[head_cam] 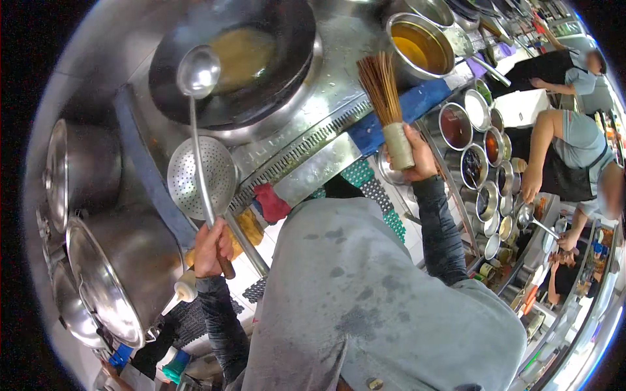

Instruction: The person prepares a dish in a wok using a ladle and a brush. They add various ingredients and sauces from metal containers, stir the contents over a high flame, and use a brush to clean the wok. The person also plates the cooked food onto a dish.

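My left hand (213, 247) grips the handle of a metal ladle (199, 73), whose bowl hangs over the left part of a large dark wok (288, 63). Yellowish liquid (244, 58) lies in the wok, with faint smoke or steam above it. My right hand (418, 154) holds a bamboo wok brush (386, 93) by its wrapped end, bristles up, beside the steel stove counter. Below the ladle's shaft is a round perforated strainer (203, 178) with a long metal handle. A metal pot of amber liquid (421, 45) stands behind the brush.
Large lidded pots (127, 273) stand on the left. A blue cloth (425, 100) and a red cloth (270, 203) lie along the counter's front edge. On the right are several sauce containers (456, 126). A co-worker (582, 156) holds a ladle there; other people are farther off.
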The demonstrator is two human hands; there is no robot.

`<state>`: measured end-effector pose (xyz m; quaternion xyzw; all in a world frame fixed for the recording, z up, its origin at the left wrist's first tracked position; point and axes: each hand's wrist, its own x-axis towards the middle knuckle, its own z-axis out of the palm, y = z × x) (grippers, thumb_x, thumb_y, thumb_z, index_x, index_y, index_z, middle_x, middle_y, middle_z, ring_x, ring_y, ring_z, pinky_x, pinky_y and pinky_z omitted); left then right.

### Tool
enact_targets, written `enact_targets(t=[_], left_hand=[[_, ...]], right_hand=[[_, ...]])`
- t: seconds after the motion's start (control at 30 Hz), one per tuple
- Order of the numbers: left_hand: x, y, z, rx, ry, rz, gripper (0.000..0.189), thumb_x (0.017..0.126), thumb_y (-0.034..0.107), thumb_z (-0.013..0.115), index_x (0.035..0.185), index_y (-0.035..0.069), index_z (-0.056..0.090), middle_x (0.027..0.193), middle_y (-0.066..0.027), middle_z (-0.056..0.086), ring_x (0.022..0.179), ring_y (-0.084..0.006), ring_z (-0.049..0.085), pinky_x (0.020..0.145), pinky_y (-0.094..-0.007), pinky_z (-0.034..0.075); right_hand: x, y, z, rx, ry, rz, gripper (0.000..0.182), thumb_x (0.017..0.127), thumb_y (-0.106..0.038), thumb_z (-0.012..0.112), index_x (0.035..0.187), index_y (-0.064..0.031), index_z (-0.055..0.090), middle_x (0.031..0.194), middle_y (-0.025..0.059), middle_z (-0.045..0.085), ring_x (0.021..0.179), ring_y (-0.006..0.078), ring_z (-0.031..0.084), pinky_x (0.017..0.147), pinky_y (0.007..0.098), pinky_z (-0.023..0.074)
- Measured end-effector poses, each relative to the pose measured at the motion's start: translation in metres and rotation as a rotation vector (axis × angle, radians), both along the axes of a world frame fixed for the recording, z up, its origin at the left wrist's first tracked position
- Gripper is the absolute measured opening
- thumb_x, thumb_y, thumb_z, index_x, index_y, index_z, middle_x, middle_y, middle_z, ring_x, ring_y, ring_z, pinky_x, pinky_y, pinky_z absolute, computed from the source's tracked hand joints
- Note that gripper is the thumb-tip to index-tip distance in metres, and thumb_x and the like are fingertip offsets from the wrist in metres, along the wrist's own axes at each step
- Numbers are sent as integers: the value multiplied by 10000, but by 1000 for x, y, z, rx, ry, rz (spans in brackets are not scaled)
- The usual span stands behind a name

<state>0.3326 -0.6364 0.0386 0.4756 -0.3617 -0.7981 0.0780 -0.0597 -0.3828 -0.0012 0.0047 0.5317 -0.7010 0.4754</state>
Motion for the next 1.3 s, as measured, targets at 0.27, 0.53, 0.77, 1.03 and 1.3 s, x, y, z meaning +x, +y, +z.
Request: enact_targets(t=[0.27,0.53,0.77,1.03,1.3], left_hand=[[-3,9,-7,-5,-17,29,185,886,222,588,899,62,496,535,23,406,379,-84,378,343,-241,311],[-112,24,29,-682,26,-188,146,826,78,609,883,30,483,556,-5,500,484,-68,500,426,-239,395],[-269,72,-44,-1108,18,-368,391,791,93,567,1158,12,457,717,-209,603,668,-401,596,591,-468,454],[-348,115,-153,-1080,108,-563,438,824,139,500,1217,-44,433,925,-230,606,855,-407,564,748,-484,446],[-272,144,65,-260,197,-876,377,887,156,518,1226,-9,495,1188,-182,546,1146,-209,516,934,-321,416]], right_hand=[[14,2,-73,857,1102,407,599,884,-389,518,1359,-56,370,1017,293,601,942,384,620,762,413,493],[17,5,-16,584,645,248,497,823,-287,641,1163,45,497,934,135,643,815,180,610,717,314,490],[29,26,48,331,765,26,509,816,-219,655,1212,37,464,1006,133,627,883,182,601,796,307,480],[-23,-43,119,268,1183,326,616,817,-205,655,1322,3,370,1132,221,565,1027,285,585,872,341,445],[-127,-133,141,220,1390,633,649,787,-318,616,1345,-83,384,995,219,620,843,378,620,736,435,494]])
